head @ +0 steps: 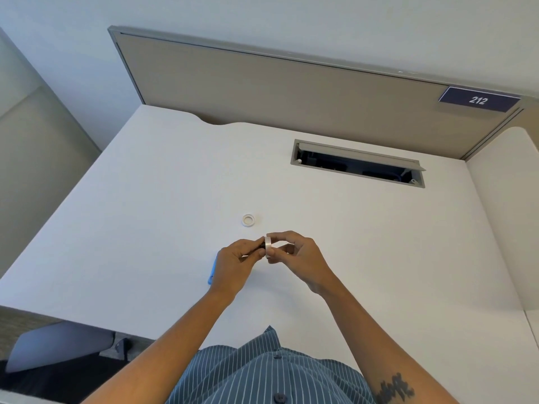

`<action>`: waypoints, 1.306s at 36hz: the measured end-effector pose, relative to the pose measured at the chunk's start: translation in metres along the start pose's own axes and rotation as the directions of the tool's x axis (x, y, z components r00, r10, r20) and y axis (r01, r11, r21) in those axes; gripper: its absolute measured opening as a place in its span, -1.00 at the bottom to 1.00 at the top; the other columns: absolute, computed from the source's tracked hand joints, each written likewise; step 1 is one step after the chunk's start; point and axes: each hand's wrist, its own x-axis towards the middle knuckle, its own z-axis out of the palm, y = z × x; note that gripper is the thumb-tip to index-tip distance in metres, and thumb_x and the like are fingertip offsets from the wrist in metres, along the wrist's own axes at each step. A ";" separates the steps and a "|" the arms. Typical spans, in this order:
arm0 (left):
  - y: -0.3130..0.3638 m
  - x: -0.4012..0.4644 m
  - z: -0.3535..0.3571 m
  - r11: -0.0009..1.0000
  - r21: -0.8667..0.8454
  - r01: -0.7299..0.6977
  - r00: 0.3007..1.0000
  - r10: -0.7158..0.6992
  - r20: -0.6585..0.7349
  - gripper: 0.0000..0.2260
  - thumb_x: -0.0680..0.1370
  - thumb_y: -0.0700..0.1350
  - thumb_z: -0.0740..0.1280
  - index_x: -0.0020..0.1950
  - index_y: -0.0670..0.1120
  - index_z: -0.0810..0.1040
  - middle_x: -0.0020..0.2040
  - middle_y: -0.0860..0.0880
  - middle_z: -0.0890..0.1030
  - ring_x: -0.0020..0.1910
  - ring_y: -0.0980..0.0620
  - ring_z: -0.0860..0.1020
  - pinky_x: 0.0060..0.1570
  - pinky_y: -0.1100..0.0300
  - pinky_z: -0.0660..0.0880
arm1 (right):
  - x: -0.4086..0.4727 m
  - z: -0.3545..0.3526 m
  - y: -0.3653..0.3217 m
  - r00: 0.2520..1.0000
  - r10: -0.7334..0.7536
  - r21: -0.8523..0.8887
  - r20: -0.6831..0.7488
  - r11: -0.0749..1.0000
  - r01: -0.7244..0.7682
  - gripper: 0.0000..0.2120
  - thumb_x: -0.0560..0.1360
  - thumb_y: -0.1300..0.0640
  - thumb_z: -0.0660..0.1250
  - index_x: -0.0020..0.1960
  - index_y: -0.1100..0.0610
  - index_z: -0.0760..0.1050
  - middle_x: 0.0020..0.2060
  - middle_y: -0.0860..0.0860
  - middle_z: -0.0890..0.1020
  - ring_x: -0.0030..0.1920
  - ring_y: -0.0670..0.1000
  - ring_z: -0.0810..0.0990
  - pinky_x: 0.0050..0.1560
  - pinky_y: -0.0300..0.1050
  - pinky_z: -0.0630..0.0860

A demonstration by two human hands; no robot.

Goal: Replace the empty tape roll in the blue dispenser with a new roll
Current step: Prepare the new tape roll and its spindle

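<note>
Above the white desk (145, 214) my right hand (294, 258) pinches a pale tape roll (268, 246) on edge between thumb and fingers. My left hand (236, 263) grips a small dark piece (260, 246), probably the dispenser's hub, pressed against the roll's left side. A sliver of the blue dispenser (212, 271) shows at the left of my left hand; the hand hides most of it, and whether it lies on the desk I cannot tell. A thin, empty white ring (248, 220) lies flat on the desk just beyond my hands.
An open cable hatch (358, 163) is cut into the desk at the back right. A beige partition (291, 97) with a "212" label (478, 99) closes the far edge. The desk drops off on the left to the floor.
</note>
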 end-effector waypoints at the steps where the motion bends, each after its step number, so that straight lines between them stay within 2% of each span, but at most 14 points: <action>1: 0.001 0.000 0.000 1.000 0.006 -0.005 1.000 0.005 0.007 -0.75 0.59 -0.16 0.49 0.27 -0.03 0.74 0.07 0.06 0.77 0.10 0.05 0.73 0.07 0.41 0.58 | 0.000 0.000 0.000 1.000 -0.008 -0.007 -0.007 1.000 0.008 -0.73 0.56 0.12 0.59 0.24 -0.05 0.72 0.19 -0.03 0.75 -0.03 0.13 0.82 0.28 0.23 0.67; 5: 0.001 0.000 0.001 1.000 0.009 -0.015 1.000 0.015 0.026 -0.74 0.63 -0.20 0.44 0.32 -0.07 0.72 0.12 0.03 0.75 0.15 0.03 0.71 0.08 0.44 0.56 | 0.000 0.000 -0.001 0.999 -0.023 -0.011 -0.030 1.000 0.023 -0.72 0.56 0.11 0.58 0.25 -0.08 0.73 0.19 -0.05 0.72 -0.03 0.12 0.82 0.26 0.24 0.68; 10: 0.001 0.002 0.003 0.999 0.026 -0.027 1.000 0.027 -0.010 -0.73 0.62 -0.19 0.45 0.32 -0.07 0.71 0.12 0.02 0.76 0.14 0.03 0.70 0.08 0.44 0.57 | 0.000 0.003 0.002 0.999 -0.023 0.023 -0.043 0.999 0.024 -0.69 0.55 0.14 0.59 0.27 -0.05 0.72 0.19 -0.03 0.74 -0.02 0.14 0.82 0.21 0.11 0.70; 15: 0.001 0.004 0.002 1.000 -0.014 -0.009 0.999 0.008 -0.041 -0.72 0.59 -0.23 0.49 0.30 -0.07 0.73 0.09 0.01 0.77 0.10 0.06 0.73 0.07 0.43 0.59 | 0.000 0.005 0.004 0.997 0.041 0.044 -0.067 0.998 -0.038 -0.69 0.51 0.01 0.62 0.23 -0.02 0.70 0.04 0.05 0.82 0.01 0.13 0.82 0.33 0.32 0.63; 18: 0.002 0.005 0.002 0.998 -0.050 0.024 0.996 -0.028 -0.083 -0.71 0.54 -0.25 0.53 0.26 -0.08 0.73 0.04 0.00 0.80 0.02 0.18 0.74 0.00 0.50 0.55 | 0.000 0.007 0.005 0.997 0.041 0.049 -0.071 0.998 -0.037 -0.77 0.52 0.00 0.61 0.15 -0.03 0.73 -0.03 0.07 0.83 0.00 0.12 0.83 0.34 0.30 0.62; 24: 0.003 0.004 0.001 0.998 -0.069 0.014 0.996 -0.020 -0.082 -0.78 0.53 -0.23 0.56 0.16 -0.06 0.78 0.03 0.08 0.80 0.06 0.12 0.74 0.00 0.43 0.59 | 0.000 0.008 0.006 0.997 0.007 0.072 -0.081 0.997 -0.001 -0.81 0.55 0.09 0.58 0.16 0.01 0.75 0.03 0.04 0.82 0.01 0.13 0.83 0.30 0.24 0.67; 31: 0.004 0.005 0.001 0.999 -0.054 0.002 0.997 -0.006 -0.074 -0.77 0.52 -0.22 0.56 0.17 -0.06 0.79 0.03 0.07 0.79 0.06 0.12 0.73 0.02 0.42 0.60 | 0.000 0.007 0.007 0.996 -0.012 0.067 -0.087 0.998 0.018 -0.80 0.57 0.15 0.56 0.20 0.05 0.75 0.09 0.04 0.81 0.04 0.14 0.82 0.28 0.22 0.69; 39: 0.006 0.003 0.002 1.000 -0.015 -0.019 0.998 0.018 -0.068 -0.76 0.53 -0.23 0.54 0.20 -0.09 0.77 0.04 0.04 0.78 0.06 0.16 0.71 0.01 0.43 0.60 | -0.002 0.008 0.006 0.995 -0.043 0.096 -0.094 0.994 0.052 -0.78 0.59 0.21 0.54 0.23 0.07 0.76 0.16 0.08 0.77 0.07 0.16 0.81 0.20 0.08 0.73; 47: 0.007 0.003 0.004 0.999 0.027 -0.023 0.998 0.024 -0.058 -0.76 0.56 -0.23 0.52 0.22 -0.11 0.76 0.06 0.00 0.77 0.07 0.11 0.70 0.02 0.44 0.59 | -0.005 0.009 0.003 0.994 -0.029 0.110 -0.102 0.993 0.040 -0.80 0.58 0.15 0.57 0.20 0.05 0.73 0.17 0.02 0.78 0.05 0.13 0.81 0.19 -0.01 0.73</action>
